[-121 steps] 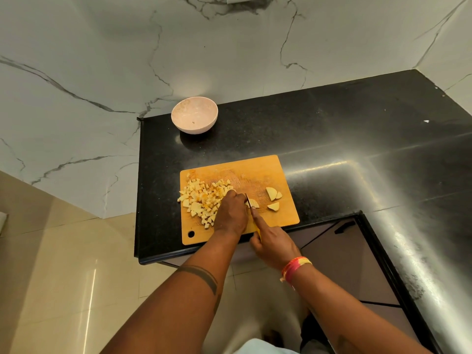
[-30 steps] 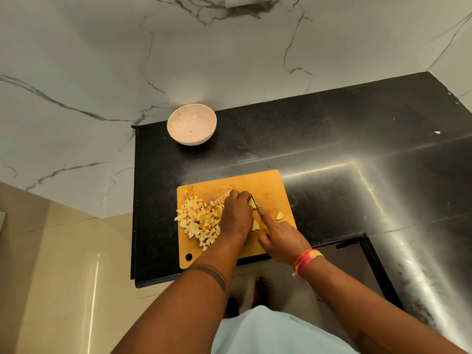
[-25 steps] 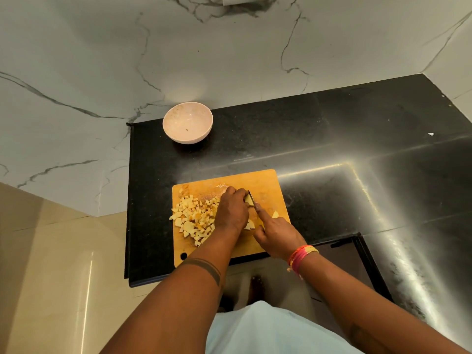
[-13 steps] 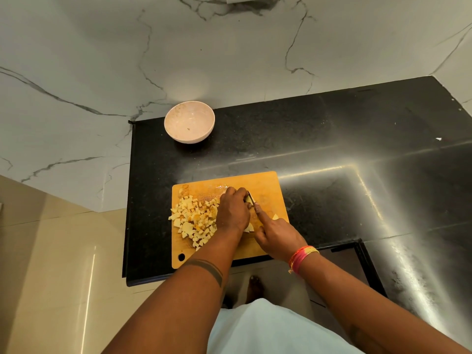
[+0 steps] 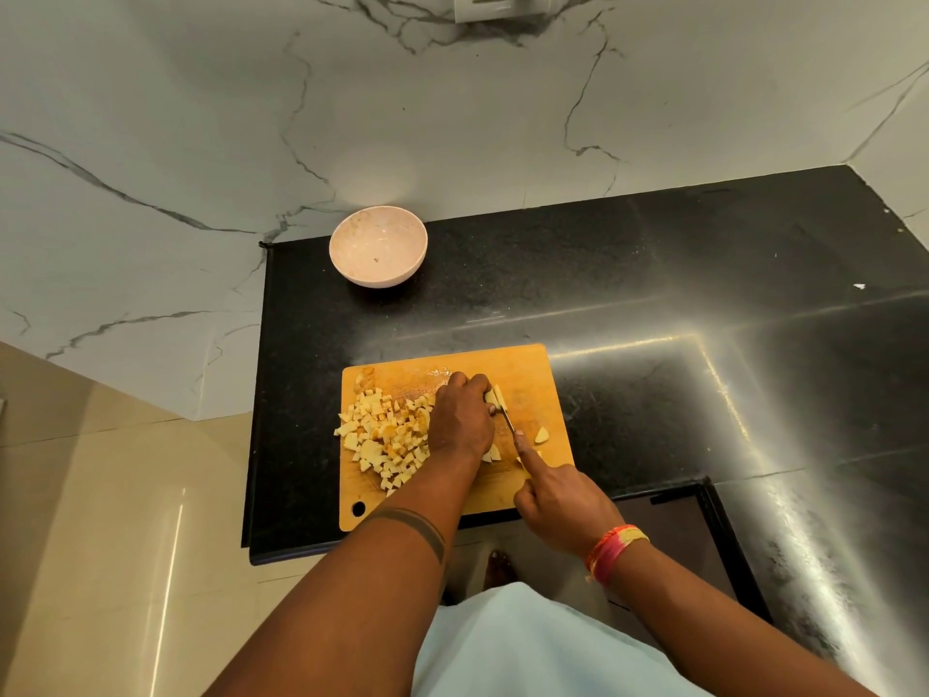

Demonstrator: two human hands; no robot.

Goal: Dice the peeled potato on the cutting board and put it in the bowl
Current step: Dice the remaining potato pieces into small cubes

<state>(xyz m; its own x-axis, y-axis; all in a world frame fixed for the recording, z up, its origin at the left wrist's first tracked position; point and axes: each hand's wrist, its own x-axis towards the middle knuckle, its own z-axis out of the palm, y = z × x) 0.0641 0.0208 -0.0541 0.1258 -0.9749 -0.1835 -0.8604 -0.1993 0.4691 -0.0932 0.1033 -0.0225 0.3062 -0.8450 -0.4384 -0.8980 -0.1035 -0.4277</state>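
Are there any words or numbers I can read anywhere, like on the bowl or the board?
None. The bowl, the cutting board, the counter and the wall carry no readable text.
The switch plate at the top edge shows no legible marks.
The wristband has colours only, no letters.

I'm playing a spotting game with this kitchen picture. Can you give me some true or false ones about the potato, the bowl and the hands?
1. The pale pink round bowl is full of potato. False: it holds none yet.
2. The heap of diced yellow potato cubes lies on the orange wooden cutting board. True.
3. The right hand holds the small knife. True.
4. The left hand rests on the bowl. False: it holds a potato piece on the board.
5. The bowl stands on the board. False: it stands apart, on the black stone counter.
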